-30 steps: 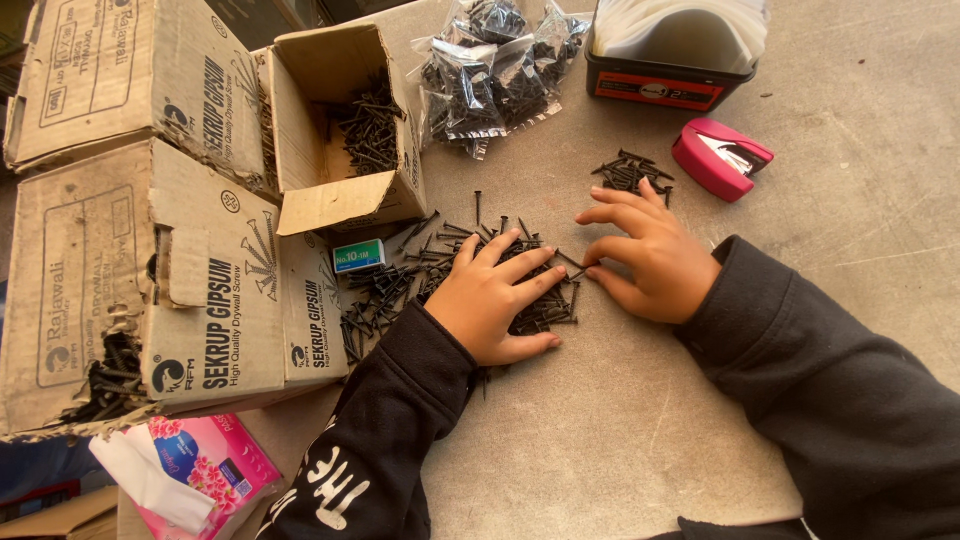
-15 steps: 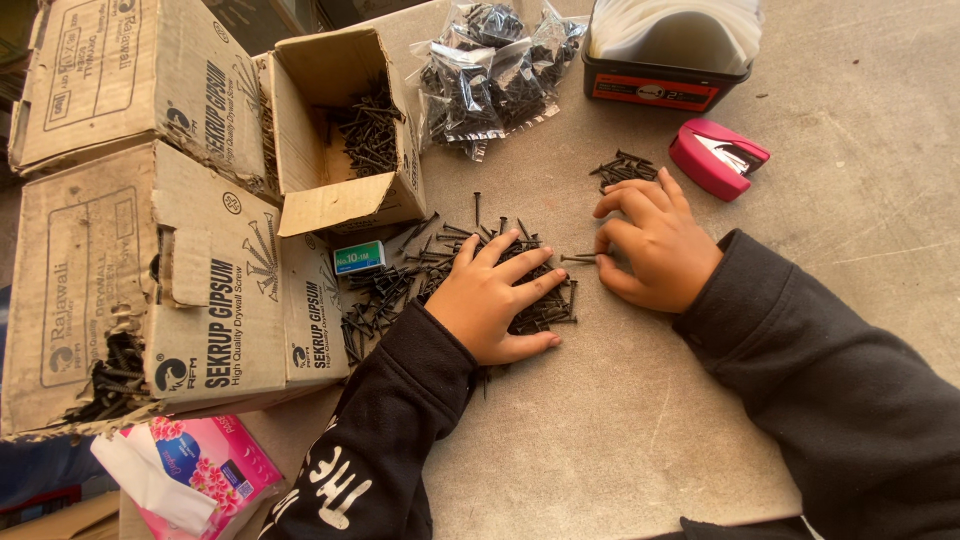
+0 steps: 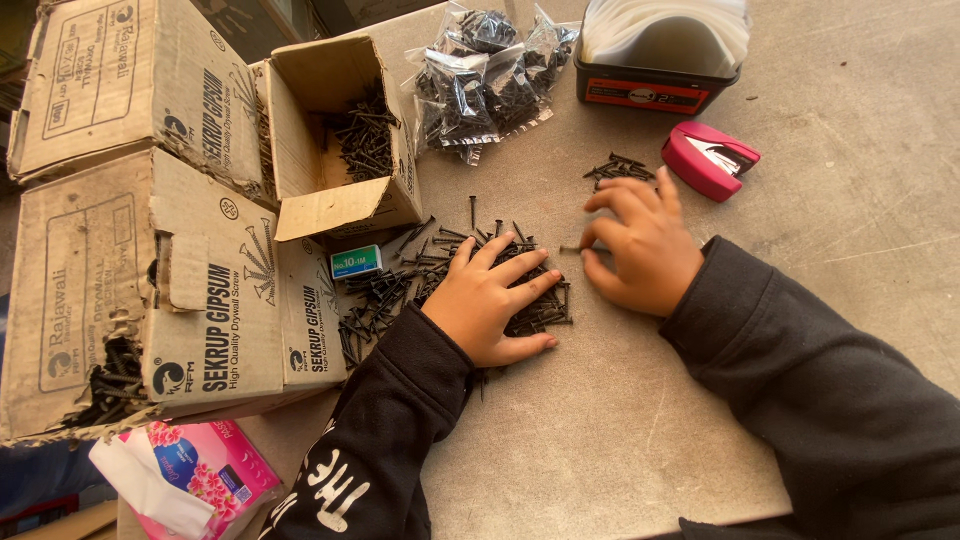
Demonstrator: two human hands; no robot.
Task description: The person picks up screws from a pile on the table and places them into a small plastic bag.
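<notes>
A heap of black screws (image 3: 400, 285) lies on the grey table (image 3: 620, 430). My left hand (image 3: 490, 300) rests flat on the heap with its fingers spread, holding nothing. Just right of the heap, my right hand (image 3: 640, 245) is curled, its thumb and forefinger pinching one black screw (image 3: 570, 249) that sticks out to the left. A small separate bunch of screws (image 3: 620, 168) lies just beyond my right hand's fingers.
Torn cardboard boxes (image 3: 150, 290) stand at the left, and an open box (image 3: 345, 150) holds more screws. Clear bags of screws (image 3: 490, 75) and a black tub of plastic bags (image 3: 660, 55) sit at the back. Also here: a pink stapler (image 3: 710, 160), a small staple box (image 3: 356, 262), a pink tissue pack (image 3: 200, 475).
My right hand's fingers have drawn together from reaching over the heap's edge and now pinch one screw. My left hand has stayed on the heap.
</notes>
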